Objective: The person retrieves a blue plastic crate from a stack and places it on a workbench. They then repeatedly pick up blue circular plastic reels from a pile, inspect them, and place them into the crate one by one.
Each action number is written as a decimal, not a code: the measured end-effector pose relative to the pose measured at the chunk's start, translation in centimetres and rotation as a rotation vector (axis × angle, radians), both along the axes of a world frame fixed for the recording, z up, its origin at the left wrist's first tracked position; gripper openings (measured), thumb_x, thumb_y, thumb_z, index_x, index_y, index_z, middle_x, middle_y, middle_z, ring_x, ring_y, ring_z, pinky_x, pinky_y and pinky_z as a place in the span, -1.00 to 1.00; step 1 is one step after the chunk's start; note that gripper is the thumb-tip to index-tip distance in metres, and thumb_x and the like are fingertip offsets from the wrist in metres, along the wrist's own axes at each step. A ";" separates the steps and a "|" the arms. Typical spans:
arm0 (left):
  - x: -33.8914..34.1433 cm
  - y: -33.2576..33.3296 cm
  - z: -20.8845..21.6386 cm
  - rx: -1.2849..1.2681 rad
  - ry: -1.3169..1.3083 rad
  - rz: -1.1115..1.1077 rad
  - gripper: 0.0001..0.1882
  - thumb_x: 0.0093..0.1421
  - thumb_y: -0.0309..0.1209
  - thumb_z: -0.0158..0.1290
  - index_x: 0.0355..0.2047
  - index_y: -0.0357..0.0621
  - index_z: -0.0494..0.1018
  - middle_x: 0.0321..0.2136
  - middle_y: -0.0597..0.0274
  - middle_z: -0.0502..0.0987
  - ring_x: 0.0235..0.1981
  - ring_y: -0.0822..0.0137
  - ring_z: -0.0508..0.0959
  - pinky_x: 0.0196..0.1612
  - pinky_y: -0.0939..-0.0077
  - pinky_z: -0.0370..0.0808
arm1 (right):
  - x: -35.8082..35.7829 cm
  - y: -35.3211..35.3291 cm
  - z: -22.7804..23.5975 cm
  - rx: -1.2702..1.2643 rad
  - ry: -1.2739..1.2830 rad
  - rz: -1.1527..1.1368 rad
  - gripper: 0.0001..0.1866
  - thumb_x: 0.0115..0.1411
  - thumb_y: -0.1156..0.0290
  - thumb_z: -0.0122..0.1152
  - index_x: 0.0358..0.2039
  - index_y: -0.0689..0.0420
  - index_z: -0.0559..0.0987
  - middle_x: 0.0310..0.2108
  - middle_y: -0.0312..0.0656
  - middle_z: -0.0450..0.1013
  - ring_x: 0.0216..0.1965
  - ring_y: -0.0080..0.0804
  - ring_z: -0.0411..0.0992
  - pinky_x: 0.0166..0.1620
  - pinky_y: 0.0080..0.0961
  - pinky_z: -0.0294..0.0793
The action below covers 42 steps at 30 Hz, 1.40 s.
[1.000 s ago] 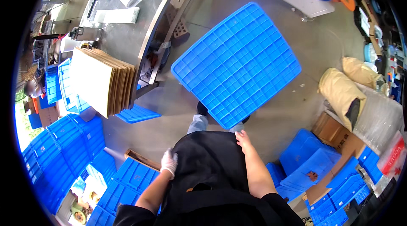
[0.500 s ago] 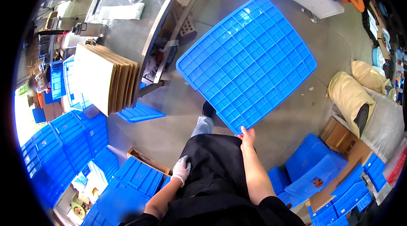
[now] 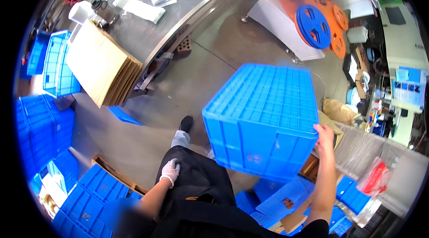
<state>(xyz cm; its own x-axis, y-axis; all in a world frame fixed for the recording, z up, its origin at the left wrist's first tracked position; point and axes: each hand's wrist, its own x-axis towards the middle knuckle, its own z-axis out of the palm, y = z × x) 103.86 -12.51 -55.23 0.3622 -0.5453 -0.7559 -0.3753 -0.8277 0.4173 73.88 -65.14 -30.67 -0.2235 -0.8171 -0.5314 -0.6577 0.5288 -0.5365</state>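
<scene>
A large blue plastic crate (image 3: 261, 135) hangs tilted in front of me, right of centre. Its ribbed, gridded face is turned up and a smooth side wall faces me. My bare right hand (image 3: 325, 138) is closed on the crate's right edge, thumb on top, the other fingers partly hidden behind the rim. My left hand (image 3: 170, 172), in a white glove, lies against the front of my black apron (image 3: 196, 175) with its fingers loosely extended, holding nothing that shows. Below the crate, an open blue crate (image 3: 286, 200) is partly covered by it.
A metal workbench (image 3: 149, 30) runs along the far left, with a stack of cardboard sheets (image 3: 100, 66) at its end. Blue crates (image 3: 38, 124) stand at left, others (image 3: 96, 191) by a wooden pallet (image 3: 117, 175). Blue reels (image 3: 313, 26) sit far right; plastic-wrapped goods (image 3: 362, 148) nearer.
The crate has swung right and nearer in my right hand, and its side wall now shows. My view has turned to the right. The left hand stays against the apron.
</scene>
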 end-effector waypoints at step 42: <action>-3.6 5.4 -1.9 -0.093 -0.200 -0.063 -0.51 0.13 -0.46 0.06 0.10 -0.21 0.28 0.04 -0.13 0.39 0.07 -0.10 0.39 0.17 0.18 0.33 | 3.3 29.8 -43.2 0.403 0.339 1.067 -0.44 0.01 0.36 0.31 0.06 0.07 0.36 -0.12 0.03 0.48 -0.16 0.01 0.51 -0.14 -0.12 0.52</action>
